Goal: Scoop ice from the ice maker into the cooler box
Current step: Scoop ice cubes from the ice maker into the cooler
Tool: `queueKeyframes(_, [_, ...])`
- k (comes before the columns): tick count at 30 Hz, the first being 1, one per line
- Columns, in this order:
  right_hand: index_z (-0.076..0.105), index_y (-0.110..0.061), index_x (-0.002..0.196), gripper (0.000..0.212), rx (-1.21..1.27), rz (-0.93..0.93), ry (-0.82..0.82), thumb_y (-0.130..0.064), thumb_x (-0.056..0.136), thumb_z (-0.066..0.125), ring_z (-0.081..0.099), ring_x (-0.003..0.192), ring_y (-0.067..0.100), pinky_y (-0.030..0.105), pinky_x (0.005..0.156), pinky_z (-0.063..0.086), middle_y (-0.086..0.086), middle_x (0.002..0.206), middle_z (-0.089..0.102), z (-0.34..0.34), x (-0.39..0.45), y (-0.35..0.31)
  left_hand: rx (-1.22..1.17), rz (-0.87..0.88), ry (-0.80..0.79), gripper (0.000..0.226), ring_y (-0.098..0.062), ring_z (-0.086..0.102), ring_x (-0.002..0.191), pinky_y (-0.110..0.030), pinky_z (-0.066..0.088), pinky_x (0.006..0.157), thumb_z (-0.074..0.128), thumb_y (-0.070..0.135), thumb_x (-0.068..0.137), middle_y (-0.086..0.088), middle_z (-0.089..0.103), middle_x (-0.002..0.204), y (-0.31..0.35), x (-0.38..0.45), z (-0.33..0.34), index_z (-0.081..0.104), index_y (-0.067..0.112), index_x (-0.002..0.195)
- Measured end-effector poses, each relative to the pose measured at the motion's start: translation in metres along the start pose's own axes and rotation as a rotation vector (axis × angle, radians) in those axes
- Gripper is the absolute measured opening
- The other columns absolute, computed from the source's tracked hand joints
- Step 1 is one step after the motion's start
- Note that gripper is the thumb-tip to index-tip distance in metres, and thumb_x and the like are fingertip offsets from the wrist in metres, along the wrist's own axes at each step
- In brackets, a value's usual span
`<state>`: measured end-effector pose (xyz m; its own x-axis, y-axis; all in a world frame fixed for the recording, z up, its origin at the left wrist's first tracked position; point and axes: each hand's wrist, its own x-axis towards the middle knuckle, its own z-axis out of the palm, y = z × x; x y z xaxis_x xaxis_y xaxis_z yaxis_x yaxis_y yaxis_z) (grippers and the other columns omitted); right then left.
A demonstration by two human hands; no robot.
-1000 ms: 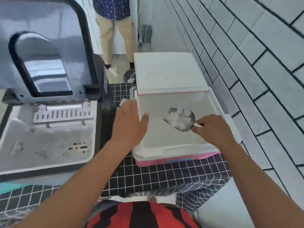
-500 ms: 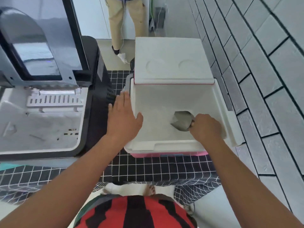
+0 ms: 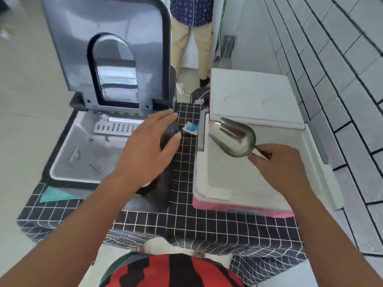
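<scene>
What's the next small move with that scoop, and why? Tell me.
Probably carry the scoop left to the ice maker for another load. The right hand holds it by the handle over the cooler box, its bowl looks empty, and the ice maker's lid stands open.

1. The left hand (image 3: 148, 146) and the right hand (image 3: 278, 164) are bare, with no gloves or rings.
2. Both arms are bare back from the fingers, with no sleeves.
3. The shirt (image 3: 172, 270) is red with black stripes.
</scene>
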<state>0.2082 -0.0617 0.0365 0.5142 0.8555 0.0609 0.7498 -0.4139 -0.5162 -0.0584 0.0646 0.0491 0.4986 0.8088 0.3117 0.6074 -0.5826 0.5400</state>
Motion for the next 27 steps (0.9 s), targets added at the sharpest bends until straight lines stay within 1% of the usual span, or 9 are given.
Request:
queueKeyframes(2, [0.058,-0.021,0.061,0.027,0.026,-0.073,-0.012,-0.037,0.081,0.063,0.048,0.051,0.011,0.028,0.047,0.033,-0.006,0.052,0.052,-0.006,-0.003,-0.047,0.014,-0.068,0.039,0.046,-0.012,0.045,0.133,-0.032,0.034,0.112,0.050,0.042,0.097,0.007,0.048,0.147,-0.032,-0.008,-0.026,0.053,0.024,0.139])
queueKeyframes(5, [0.052,-0.022,0.060,0.024,-0.043,-0.199,-0.081,-0.030,0.081,0.058,0.048,0.052,0.010,0.027,0.047,0.034,-0.006,0.055,0.052,-0.010,-0.009,-0.117,0.020,-0.210,0.037,0.050,-0.022,0.047,0.133,-0.047,0.044,0.105,0.048,0.042,0.097,0.001,0.046,0.149,-0.083,-0.021,-0.058,0.051,0.018,0.141])
queueKeyframes(9, [0.059,-0.026,0.072,0.011,-0.529,-0.411,-0.227,-0.021,0.081,0.054,0.054,0.063,0.018,0.026,0.050,0.036,-0.006,0.069,0.054,0.000,-0.011,-0.197,0.174,-0.209,-0.062,0.063,-0.034,0.033,0.141,-0.048,0.027,0.117,0.057,0.030,0.096,-0.014,0.034,0.155,-0.138,-0.037,-0.082,0.035,0.004,0.149])
queueKeyframes(12, [0.038,-0.023,0.061,0.024,-0.865,-0.544,-0.236,-0.012,0.075,0.054,0.035,0.051,0.014,0.023,0.045,0.018,-0.005,0.060,0.036,0.019,-0.019,-0.250,0.167,-0.185,-0.137,0.077,-0.025,0.017,0.149,-0.044,0.020,0.120,0.060,0.037,0.094,-0.005,0.017,0.163,-0.164,-0.042,-0.091,0.021,0.008,0.155])
queueKeyframes(14, [0.029,-0.021,0.057,0.032,-0.979,-0.586,-0.254,-0.006,0.073,0.052,0.028,0.048,0.015,0.024,0.044,0.014,-0.004,0.058,0.031,0.034,-0.025,-0.280,0.100,-0.185,-0.145,0.083,-0.020,0.011,0.151,-0.043,0.019,0.121,0.062,0.040,0.092,0.001,0.009,0.165,-0.176,-0.043,-0.094,0.017,0.011,0.156])
queueKeyframes(18, [0.049,-0.017,0.066,0.017,-1.169,-0.580,-0.332,-0.003,0.075,0.049,0.033,0.047,0.016,0.023,0.043,0.021,-0.003,0.057,0.038,0.064,-0.028,-0.316,-0.016,-0.201,-0.147,0.088,-0.008,0.004,0.150,-0.037,0.017,0.121,0.063,0.036,0.092,0.017,-0.005,0.163,-0.190,-0.044,-0.096,0.008,0.019,0.158])
queueKeyframes(20, [0.052,-0.018,0.075,0.013,-1.205,-0.476,-0.446,-0.006,0.080,0.052,0.044,0.057,0.018,0.024,0.048,0.032,-0.001,0.063,0.042,0.084,-0.028,-0.328,-0.037,-0.192,-0.157,0.088,-0.009,0.004,0.150,-0.038,0.018,0.121,0.063,0.034,0.092,0.022,-0.009,0.162,-0.195,-0.045,-0.095,0.005,0.022,0.158])
queueKeyframes(23, [0.052,-0.013,0.076,0.009,-1.210,-0.314,-0.586,-0.005,0.080,0.052,0.056,0.075,0.024,0.029,0.058,0.043,0.003,0.073,0.049,0.116,-0.024,-0.337,-0.087,-0.183,-0.167,0.084,-0.012,0.007,0.151,-0.041,0.022,0.121,0.060,0.029,0.094,0.024,-0.010,0.161,-0.200,-0.044,-0.096,0.005,0.024,0.157])
queueKeyframes(27, [0.056,-0.014,0.077,0.013,-1.259,-0.356,-0.630,-0.004,0.081,0.049,0.046,0.061,0.016,0.026,0.045,0.029,-0.002,0.070,0.049,0.139,-0.006,-0.328,-0.123,-0.154,-0.190,0.087,-0.016,0.007,0.151,-0.041,0.021,0.121,0.061,0.024,0.093,0.018,-0.012,0.162,-0.200,-0.045,-0.097,0.004,0.020,0.157])
